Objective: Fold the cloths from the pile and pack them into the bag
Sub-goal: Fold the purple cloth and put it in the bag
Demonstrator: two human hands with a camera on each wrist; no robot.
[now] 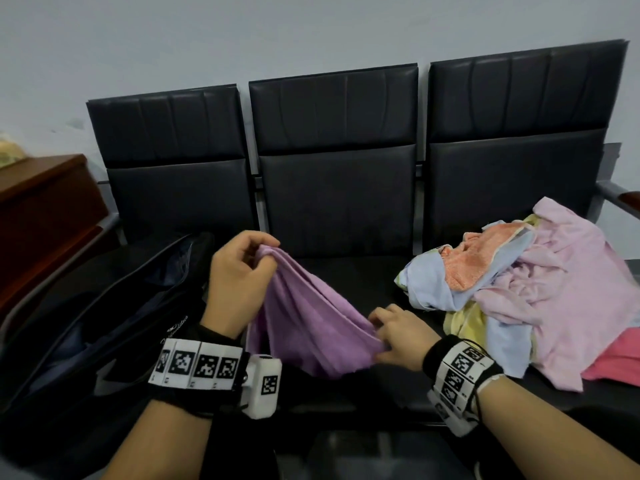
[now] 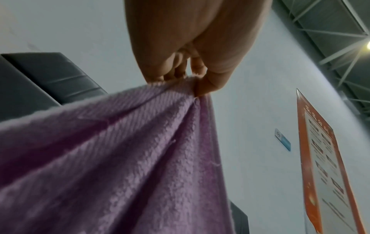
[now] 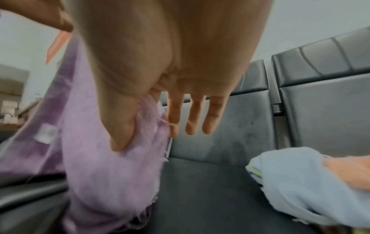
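A purple cloth [image 1: 308, 313] hangs stretched between both hands over the middle seat of a black bench [image 1: 349, 271]. My left hand [image 1: 242, 271] is raised and pinches its upper corner; the left wrist view shows the fingers [image 2: 200, 76] bunching the purple cloth [image 2: 112, 158]. My right hand [image 1: 394, 336] is lower and pinches the near edge between thumb [image 3: 122, 126] and forefinger, the other fingers straight beside the purple cloth [image 3: 104, 174]. A black bag [image 1: 104, 323] lies unzipped on the left seat. The pile of cloths [image 1: 540, 282], pink, orange, light blue and yellow, sits on the right seat.
A brown wooden cabinet [image 1: 41, 209] stands left of the bench. The bench backrests [image 1: 336, 161] stand against a pale wall. A metal armrest [image 1: 620, 199] ends the bench on the right. An orange poster [image 2: 328, 166] hangs on the wall. A light blue cloth [image 3: 296, 182] edges the pile.
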